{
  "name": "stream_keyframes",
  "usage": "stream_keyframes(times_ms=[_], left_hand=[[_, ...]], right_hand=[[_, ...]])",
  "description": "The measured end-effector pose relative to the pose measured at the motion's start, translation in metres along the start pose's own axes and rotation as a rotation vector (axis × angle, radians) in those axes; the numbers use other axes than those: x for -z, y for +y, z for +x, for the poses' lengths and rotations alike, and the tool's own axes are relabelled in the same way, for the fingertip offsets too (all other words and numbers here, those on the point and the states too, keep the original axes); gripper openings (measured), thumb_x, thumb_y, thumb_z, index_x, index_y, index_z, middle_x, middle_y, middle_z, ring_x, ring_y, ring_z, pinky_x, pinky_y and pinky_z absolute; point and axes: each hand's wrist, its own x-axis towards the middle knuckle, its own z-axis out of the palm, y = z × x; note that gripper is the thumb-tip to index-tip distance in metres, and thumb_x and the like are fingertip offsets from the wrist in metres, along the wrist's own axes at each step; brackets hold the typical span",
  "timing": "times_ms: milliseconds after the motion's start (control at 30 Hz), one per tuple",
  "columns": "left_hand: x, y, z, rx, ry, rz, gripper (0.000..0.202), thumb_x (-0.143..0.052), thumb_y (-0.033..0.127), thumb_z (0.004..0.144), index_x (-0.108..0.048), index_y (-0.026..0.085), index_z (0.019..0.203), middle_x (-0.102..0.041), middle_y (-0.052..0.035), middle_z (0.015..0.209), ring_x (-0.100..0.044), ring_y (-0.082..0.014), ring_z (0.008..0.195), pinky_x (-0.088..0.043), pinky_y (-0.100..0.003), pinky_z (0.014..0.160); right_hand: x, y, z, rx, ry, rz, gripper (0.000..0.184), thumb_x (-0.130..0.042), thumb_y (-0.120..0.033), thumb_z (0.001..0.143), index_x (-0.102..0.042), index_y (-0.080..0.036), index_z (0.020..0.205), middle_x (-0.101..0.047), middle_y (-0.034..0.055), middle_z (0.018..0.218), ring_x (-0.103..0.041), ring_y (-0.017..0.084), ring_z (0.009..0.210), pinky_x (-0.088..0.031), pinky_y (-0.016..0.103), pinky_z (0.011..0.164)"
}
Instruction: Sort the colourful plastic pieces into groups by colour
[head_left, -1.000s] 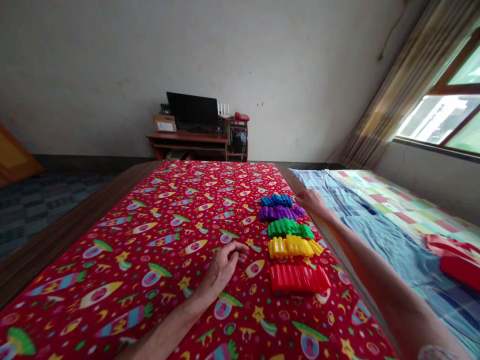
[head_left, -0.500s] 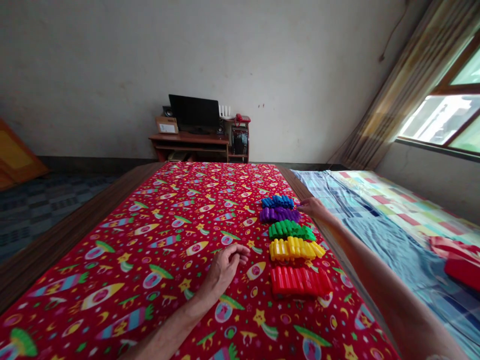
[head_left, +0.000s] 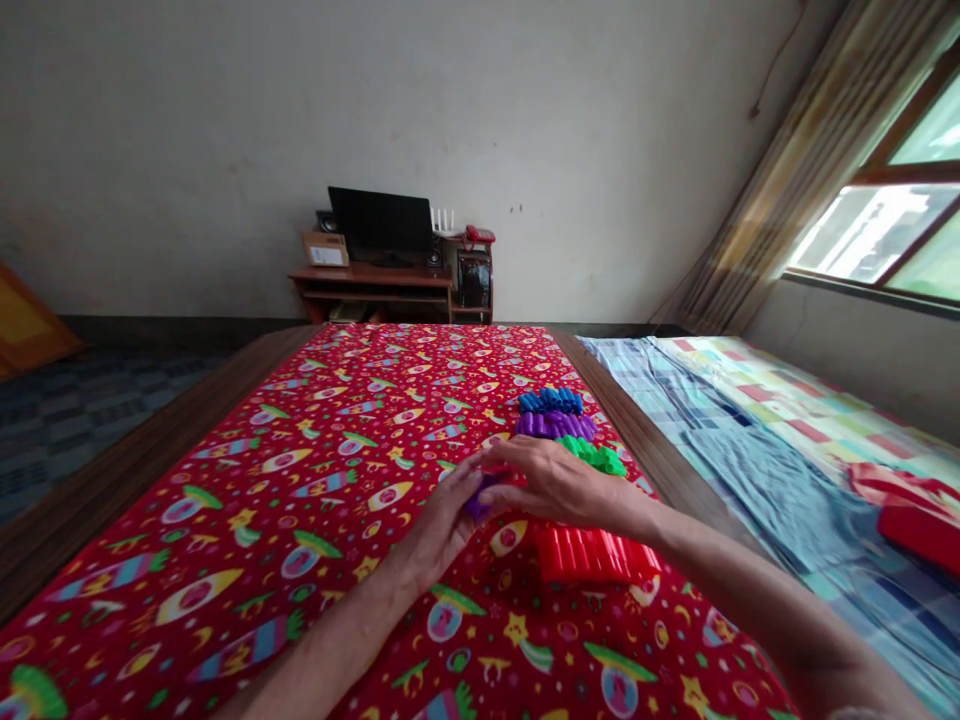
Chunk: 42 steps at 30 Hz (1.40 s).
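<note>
The right hand (head_left: 551, 478) has its grip narrowed on a small purple piece (head_left: 478, 505), inward from the right edge of the table (head_left: 191, 408), while the left hand (head_left: 444, 518) meets it there (whether that grip is closed, I cannot tell). Near that edge lie blue pieces (head_left: 551, 401), a purple row (head_left: 556, 425), green pieces (head_left: 600, 458) and, nearest, red pieces (head_left: 596, 556).

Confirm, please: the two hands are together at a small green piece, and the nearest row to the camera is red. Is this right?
Only the colour is wrong: the small piece between the left hand and right hand is purple, not green, as the head view shows. The rest is right.
</note>
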Motion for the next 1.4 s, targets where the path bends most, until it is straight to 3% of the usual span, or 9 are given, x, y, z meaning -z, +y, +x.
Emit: stream_keyframes(times_ms=[133, 300, 533, 733, 900, 1067, 1133, 1267, 1400], left_hand=[[0.018, -0.005, 0.004, 0.002, 0.151, 0.109, 0.027, -0.07, 0.027, 0.076, -0.064, 0.017, 0.1, -0.071, -0.002, 0.081, -0.067, -0.0138, 0.07, -0.056, -0.023, 0.064], [0.034, -0.011, 0.016, -0.122, 0.171, 0.242, 0.042, -0.065, 0.032, 0.077, -0.054, 0.019, 0.116, -0.07, -0.0016, 0.086, -0.07, -0.0173, 0.076, -0.056, -0.029, 0.073], [0.039, -0.016, 0.021, -0.224, 0.138, 0.363, 0.058, -0.06, 0.025, 0.073, -0.045, 0.022, 0.129, -0.063, -0.0036, 0.103, -0.068, -0.0194, 0.094, -0.053, -0.038, 0.092], [0.048, -0.019, 0.04, -0.305, 0.066, 0.602, 0.062, -0.061, 0.027, 0.074, -0.041, 0.021, 0.133, -0.062, -0.0013, 0.09, -0.068, -0.0168, 0.078, -0.057, -0.034, 0.079], [0.025, 0.009, 0.085, -0.236, 0.088, 0.849, 0.062, -0.069, 0.017, 0.072, -0.047, 0.017, 0.13, -0.066, 0.0008, 0.079, -0.068, -0.0144, 0.067, -0.055, -0.026, 0.066], [0.005, 0.015, 0.134, -0.21, 0.108, 0.923, 0.015, -0.055, 0.023, 0.087, -0.061, 0.013, 0.097, -0.062, 0.0021, 0.062, -0.066, -0.0147, 0.054, -0.052, -0.023, 0.055], [0.003, 0.008, 0.145, -0.231, 0.094, 0.982, 0.017, -0.049, 0.023, 0.089, -0.062, 0.015, 0.08, -0.056, 0.0035, 0.055, -0.066, -0.0161, 0.054, -0.05, -0.023, 0.053], [0.002, -0.006, 0.158, -0.318, 0.102, 1.103, 0.019, -0.048, 0.016, 0.084, -0.062, 0.017, 0.071, -0.061, -0.0001, 0.059, -0.069, -0.0212, 0.071, -0.052, -0.028, 0.067], [-0.001, -0.014, 0.163, -0.426, 0.159, 1.162, 0.021, -0.051, 0.01, 0.08, -0.067, 0.014, 0.092, -0.071, -0.0107, 0.092, -0.063, -0.0263, 0.106, -0.046, -0.035, 0.094]], right_hand=[[0.017, 0.055, 0.003, -0.411, 0.004, -0.275, 0.035, -0.046, -0.044, 0.097, -0.069, -0.018, 0.092, -0.07, 0.0052, 0.08, -0.064, 0.015, 0.072, -0.041, 0.023, 0.063], [0.019, 0.119, -0.001, -0.804, -0.223, -0.572, 0.044, -0.046, -0.055, 0.093, -0.071, -0.018, 0.096, -0.071, 0.0135, 0.098, -0.066, 0.025, 0.092, -0.043, 0.027, 0.069], [0.01, 0.146, -0.002, -0.836, -0.205, -0.474, 0.032, -0.055, -0.043, 0.087, -0.073, -0.019, 0.099, -0.072, 0.0105, 0.1, -0.066, 0.025, 0.098, -0.045, 0.027, 0.072], [0.029, 0.178, -0.018, -0.862, -0.185, -0.432, 0.029, -0.057, -0.037, 0.085, -0.076, -0.015, 0.085, -0.072, 0.0099, 0.082, -0.067, 0.022, 0.082, -0.043, 0.025, 0.065], [0.025, 0.191, -0.029, -0.859, -0.214, -0.394, 0.036, -0.058, -0.043, 0.086, -0.077, -0.013, 0.084, -0.072, 0.0097, 0.081, -0.067, 0.02, 0.08, -0.042, 0.023, 0.065], [0.021, 0.189, -0.026, -0.781, -0.175, -0.348, 0.038, -0.057, -0.047, 0.087, -0.076, -0.015, 0.093, -0.072, 0.0058, 0.078, -0.066, 0.018, 0.078, -0.042, 0.022, 0.067], [0.021, 0.184, -0.024, -0.757, -0.18, -0.367, 0.036, -0.059, -0.047, 0.086, -0.075, -0.016, 0.095, -0.072, 0.0064, 0.082, -0.065, 0.018, 0.08, -0.041, 0.022, 0.067], [0.023, 0.172, -0.019, -0.74, -0.208, -0.454, 0.034, -0.055, -0.042, 0.089, -0.074, -0.016, 0.093, -0.071, 0.0077, 0.085, -0.064, 0.017, 0.078, -0.038, 0.022, 0.063], [0.023, 0.161, -0.01, -0.735, -0.186, -0.537, 0.03, -0.05, -0.034, 0.091, -0.074, -0.015, 0.094, -0.071, 0.0086, 0.087, -0.064, 0.017, 0.078, -0.036, 0.023, 0.06]])
